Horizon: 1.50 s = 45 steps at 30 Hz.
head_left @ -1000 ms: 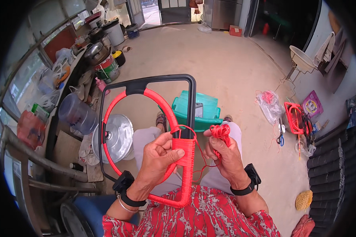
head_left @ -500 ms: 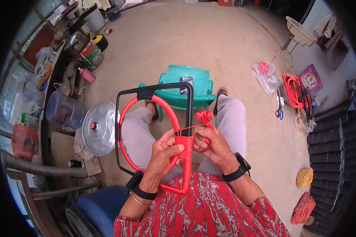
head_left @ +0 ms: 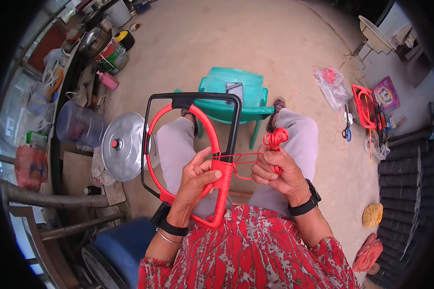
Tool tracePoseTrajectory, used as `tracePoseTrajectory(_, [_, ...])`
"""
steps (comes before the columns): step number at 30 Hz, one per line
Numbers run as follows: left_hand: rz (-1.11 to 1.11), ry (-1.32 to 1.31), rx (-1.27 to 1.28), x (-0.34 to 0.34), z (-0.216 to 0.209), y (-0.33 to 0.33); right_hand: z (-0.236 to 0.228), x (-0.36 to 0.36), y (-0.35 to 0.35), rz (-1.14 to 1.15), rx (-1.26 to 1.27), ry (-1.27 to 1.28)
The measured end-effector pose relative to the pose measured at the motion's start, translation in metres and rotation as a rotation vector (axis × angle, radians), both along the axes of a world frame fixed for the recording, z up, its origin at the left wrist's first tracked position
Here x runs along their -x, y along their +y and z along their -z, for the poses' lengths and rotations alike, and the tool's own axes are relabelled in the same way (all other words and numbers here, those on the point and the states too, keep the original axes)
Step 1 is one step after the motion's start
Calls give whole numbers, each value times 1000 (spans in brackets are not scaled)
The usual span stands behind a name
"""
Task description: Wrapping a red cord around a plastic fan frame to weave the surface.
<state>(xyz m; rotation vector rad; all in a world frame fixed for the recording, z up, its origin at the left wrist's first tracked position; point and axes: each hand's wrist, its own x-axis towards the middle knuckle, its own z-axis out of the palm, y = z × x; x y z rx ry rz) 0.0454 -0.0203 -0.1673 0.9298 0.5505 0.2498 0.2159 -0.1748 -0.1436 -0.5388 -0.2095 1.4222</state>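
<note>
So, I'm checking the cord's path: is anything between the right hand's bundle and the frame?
Nothing visible: the red cord runs free from the right hand to the frame in the left hand.

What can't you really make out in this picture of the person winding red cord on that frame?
- Head view: the left hand covers the spot where it grips the frame.
- The right hand closes over the red cord bundle, hiding its lower part.
- The dark flat object on the green stool: too small to identify.
- Shelf clutter at left: bent and blurred by the fisheye rim.
</note>
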Motion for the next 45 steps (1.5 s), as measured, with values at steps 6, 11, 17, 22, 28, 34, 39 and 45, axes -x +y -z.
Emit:
tracePoseTrajectory(6, [-247, 119, -1144, -7, -3, -13, -12, 8, 5, 10, 104, -285])
tracePoseTrajectory(11, [-218, -31, -1403, -33, -16, -14, -3, 8, 1, 46, 67, -251])
tracePoseTrajectory(17, [-316, -89, -1203, -35, 9, -13, -15, 14, 2, 171, 437, -666])
tracePoseTrajectory(22, [-231, 20, -1076, -40, 0, -3, -21, 25, -28, -56, 514, -954])
tracePoseTrajectory(28, [-115, -85, -824, -29, -2, 5, 8, 45, 6, 12, 240, -1051])
tracePoseTrajectory(34, [-196, -289, -644, -21, 2, 7, 37, 44, 28, 488, 365, -1258])
tracePoseTrajectory(39, [-218, -252, -746, -17, 12, -3, 42, 48, 39, 803, 287, -1592])
tracePoseTrajectory(45, [-237, -131, -674, -19, 7, -14, 20, 42, 48, 771, 112, -1797])
